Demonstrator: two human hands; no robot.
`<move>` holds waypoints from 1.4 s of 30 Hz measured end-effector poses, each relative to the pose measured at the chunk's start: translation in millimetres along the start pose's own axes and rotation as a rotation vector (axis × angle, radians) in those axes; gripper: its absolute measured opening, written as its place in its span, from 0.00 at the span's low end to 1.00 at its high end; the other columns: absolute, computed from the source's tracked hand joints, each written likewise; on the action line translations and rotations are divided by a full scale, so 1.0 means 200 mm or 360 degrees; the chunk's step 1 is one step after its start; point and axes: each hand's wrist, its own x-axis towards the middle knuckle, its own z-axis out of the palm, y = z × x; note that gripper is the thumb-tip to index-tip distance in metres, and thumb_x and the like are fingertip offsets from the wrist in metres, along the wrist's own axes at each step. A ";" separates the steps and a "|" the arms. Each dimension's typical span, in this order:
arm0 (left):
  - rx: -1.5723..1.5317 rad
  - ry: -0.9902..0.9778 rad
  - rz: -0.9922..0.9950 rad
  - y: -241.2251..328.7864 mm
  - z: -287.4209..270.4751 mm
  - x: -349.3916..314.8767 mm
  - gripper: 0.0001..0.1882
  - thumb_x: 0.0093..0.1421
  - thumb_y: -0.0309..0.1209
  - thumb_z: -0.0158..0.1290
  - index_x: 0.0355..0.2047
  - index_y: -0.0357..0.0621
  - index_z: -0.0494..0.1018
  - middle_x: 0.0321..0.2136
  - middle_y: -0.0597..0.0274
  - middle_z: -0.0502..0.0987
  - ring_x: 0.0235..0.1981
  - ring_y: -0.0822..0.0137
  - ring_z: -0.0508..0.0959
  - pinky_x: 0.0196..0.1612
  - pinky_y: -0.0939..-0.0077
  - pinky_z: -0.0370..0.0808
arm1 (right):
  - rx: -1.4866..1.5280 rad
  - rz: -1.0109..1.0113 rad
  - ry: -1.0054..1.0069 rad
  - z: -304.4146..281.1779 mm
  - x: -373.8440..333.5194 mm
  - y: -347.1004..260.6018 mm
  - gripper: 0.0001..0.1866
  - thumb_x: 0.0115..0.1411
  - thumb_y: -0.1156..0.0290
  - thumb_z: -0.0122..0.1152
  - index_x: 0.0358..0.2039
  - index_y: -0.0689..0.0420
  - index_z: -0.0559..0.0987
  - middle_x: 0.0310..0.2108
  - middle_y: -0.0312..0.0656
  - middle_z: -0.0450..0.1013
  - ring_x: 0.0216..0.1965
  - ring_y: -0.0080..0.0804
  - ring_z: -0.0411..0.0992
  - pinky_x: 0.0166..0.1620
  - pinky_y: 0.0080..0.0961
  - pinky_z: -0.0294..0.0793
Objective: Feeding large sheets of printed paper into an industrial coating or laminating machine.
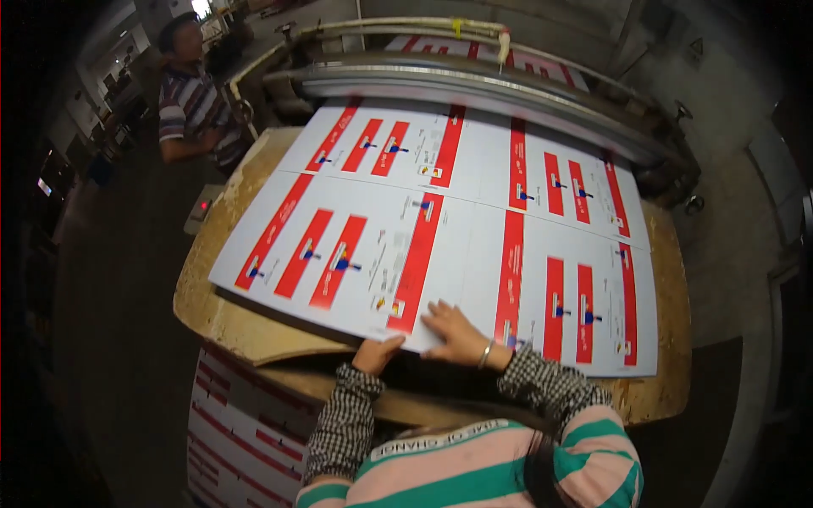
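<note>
A large white printed sheet (474,229) with red bars and small blue figures covers most of a worn wooden table (199,288). A thin line crosses its middle; I cannot tell whether it is a crease or a joint between two sheets. At the sheet's near edge my left hand (377,354) is closed, its thumb on top and its other fingers mostly hidden. Just right of it, my right hand (456,334) lies open with spread fingers on the sheet near that edge. The sheet's far end reaches a long metal roller (474,89).
Behind the roller more printed sheets (533,68) show. Below the table at the lower left lie further red-and-white sheets (241,423). A person in a striped shirt (199,106) stands at the far left, beside the machine. A box with a red light (203,206) sits by the table's left edge.
</note>
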 end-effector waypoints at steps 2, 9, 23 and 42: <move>-0.0260 0.0021 0.0024 0.04 0.08 -0.03 0.20 0.51 0.24 0.49 0.46 0.36 0.62 0.40 0.59 0.69 0.41 0.67 0.69 0.44 0.75 0.67 | 0.0114 0.0082 -0.0043 -0.06 0.00 0.00 0.34 0.45 0.53 0.60 0.48 0.63 0.64 0.52 0.60 0.55 0.56 0.56 0.49 0.56 0.40 0.51; -0.0186 0.0036 -0.0116 0.04 0.04 -0.02 0.21 0.53 0.25 0.48 0.48 0.38 0.59 0.44 0.58 0.66 0.45 0.65 0.67 0.48 0.69 0.65 | 0.0285 0.0132 -0.0046 -0.22 0.09 -0.05 0.31 0.46 0.57 0.58 0.45 0.66 0.65 0.40 0.57 0.66 0.46 0.53 0.61 0.52 0.33 0.58; -0.0164 0.0094 -0.0077 0.04 0.05 -0.02 0.22 0.54 0.29 0.49 0.48 0.40 0.59 0.44 0.60 0.67 0.44 0.65 0.68 0.46 0.69 0.67 | 0.0629 0.0199 0.0988 -1.00 0.47 -0.25 0.44 0.48 0.60 0.57 0.57 0.63 0.43 0.43 0.60 0.65 0.42 0.49 0.68 0.45 0.33 0.68; -0.0208 0.0069 0.0043 0.05 0.10 -0.01 0.17 0.52 0.26 0.51 0.43 0.37 0.65 0.35 0.63 0.70 0.34 0.72 0.70 0.37 0.82 0.68 | -0.0290 -0.0010 -0.0288 -0.07 0.05 -0.08 0.46 0.38 0.64 0.65 0.54 0.65 0.51 0.55 0.58 0.49 0.58 0.51 0.46 0.57 0.38 0.49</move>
